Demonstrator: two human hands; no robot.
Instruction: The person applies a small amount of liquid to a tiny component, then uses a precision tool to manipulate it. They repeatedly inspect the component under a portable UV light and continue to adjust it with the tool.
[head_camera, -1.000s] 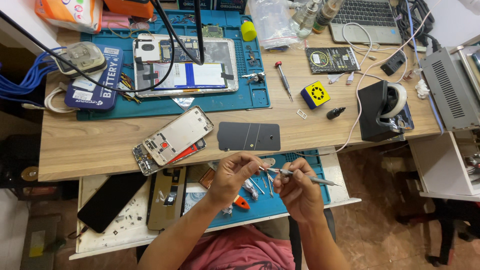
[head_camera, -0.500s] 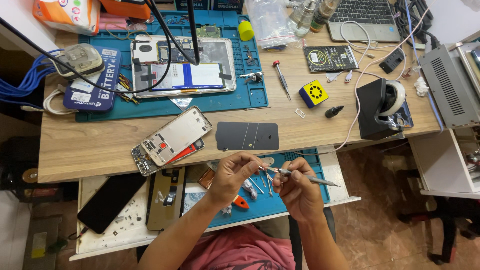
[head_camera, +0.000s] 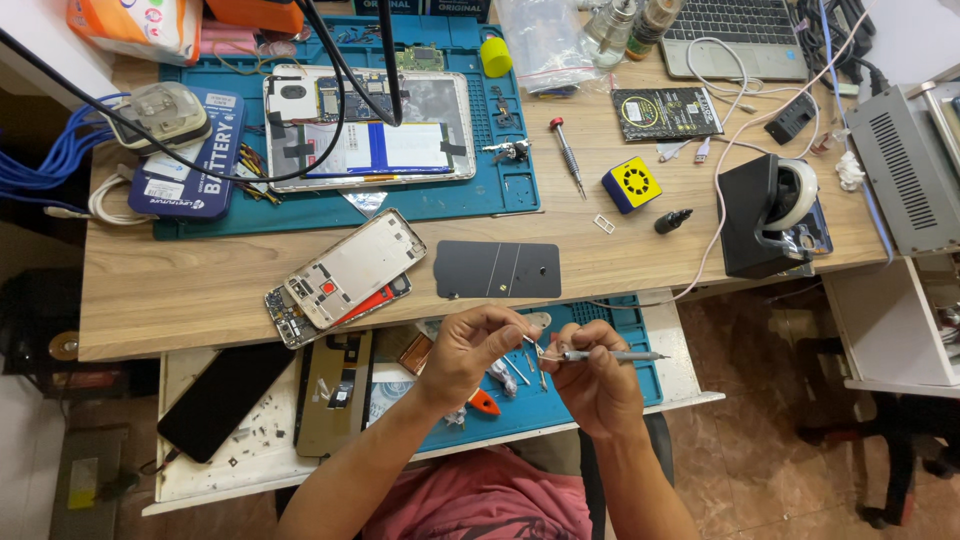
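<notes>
Over the pulled-out drawer, my left hand (head_camera: 478, 352) pinches a tiny pale part between thumb and fingers. My right hand (head_camera: 594, 376) grips a slim grey tool (head_camera: 612, 355) that lies level, its tip meeting the small part near my left fingertips. Both hands hover above a blue mat (head_camera: 620, 350) in the drawer, where small tools and an orange-handled piece (head_camera: 484, 402) lie. On the wooden desk just beyond my hands sit a dark flat phone back panel (head_camera: 497, 270) and an opened phone frame (head_camera: 352, 270) stacked on another.
A black phone (head_camera: 224, 399) and a brown phone back (head_camera: 336, 392) rest in the drawer at left. Farther back: a teal work mat (head_camera: 505, 170) with an opened tablet (head_camera: 368, 128), a screwdriver (head_camera: 567, 155), a yellow cube (head_camera: 631, 185), a black tape dispenser (head_camera: 765, 215), a laptop (head_camera: 735, 35).
Both hands stay close together over the drawer; the tool and small part have shifted only slightly. Nothing on the desk has moved.
</notes>
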